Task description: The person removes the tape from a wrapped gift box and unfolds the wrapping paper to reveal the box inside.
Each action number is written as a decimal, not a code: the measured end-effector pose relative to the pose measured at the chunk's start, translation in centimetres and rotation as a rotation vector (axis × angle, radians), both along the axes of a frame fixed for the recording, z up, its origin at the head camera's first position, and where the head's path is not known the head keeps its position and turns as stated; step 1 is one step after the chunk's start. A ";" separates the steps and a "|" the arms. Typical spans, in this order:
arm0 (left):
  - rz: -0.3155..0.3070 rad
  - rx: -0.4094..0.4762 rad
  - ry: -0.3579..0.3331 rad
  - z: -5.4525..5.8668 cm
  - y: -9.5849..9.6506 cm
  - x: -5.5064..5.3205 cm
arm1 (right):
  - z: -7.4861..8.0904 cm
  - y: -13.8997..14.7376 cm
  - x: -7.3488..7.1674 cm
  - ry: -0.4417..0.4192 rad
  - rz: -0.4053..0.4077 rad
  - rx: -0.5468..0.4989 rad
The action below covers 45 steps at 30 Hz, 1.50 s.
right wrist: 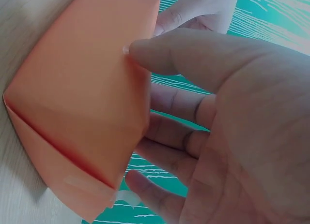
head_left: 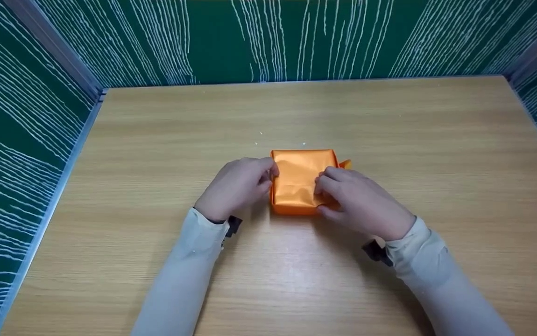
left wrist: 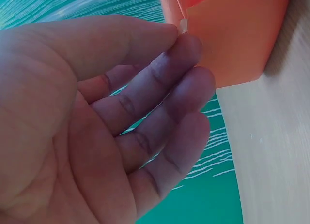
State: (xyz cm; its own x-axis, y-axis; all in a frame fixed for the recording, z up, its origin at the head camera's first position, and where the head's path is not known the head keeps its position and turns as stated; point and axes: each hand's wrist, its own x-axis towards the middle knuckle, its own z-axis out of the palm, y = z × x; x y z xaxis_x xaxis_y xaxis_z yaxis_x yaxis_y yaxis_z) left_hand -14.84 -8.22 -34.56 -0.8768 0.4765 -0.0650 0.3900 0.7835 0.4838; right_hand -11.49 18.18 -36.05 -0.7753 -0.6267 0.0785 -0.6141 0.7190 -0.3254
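Observation:
A box-shaped package (head_left: 296,175) wrapped in shiny orange paper lies on the table. At its left edge my left hand (head_left: 245,184) brings thumb and index fingertips together on the paper. A small pale bit (left wrist: 184,25) shows at that thumb's tip; I cannot tell whether it is nail or tape. The other left fingers curve loosely. My right hand (head_left: 359,200) grips the package's near right part, thumb against the near side and fingers toward the top. In the right wrist view, a paper flap (right wrist: 68,180) sticks out at the end, with a translucent piece (right wrist: 128,199) beside it.
The wooden table (head_left: 156,140) bears a few tiny white scraps (head_left: 304,143) beyond the package. Green panels (head_left: 212,42) with white streaks stand along the back and both sides. A small dark device (head_left: 233,226) sits at the left wrist, another (head_left: 377,252) at the right.

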 end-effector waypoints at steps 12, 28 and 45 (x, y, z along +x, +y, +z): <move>0.010 -0.005 0.086 -0.1 -0.4 0.1 | -0.1 -0.1 0.0 0.003 -0.006 0.006; 0.022 -0.074 0.023 -0.3 -0.5 0.3 | -0.2 -0.1 0.0 0.023 -0.003 0.011; 0.115 -0.010 0.041 0.3 -0.2 0.0 | -0.1 -0.1 0.0 0.028 0.009 -0.011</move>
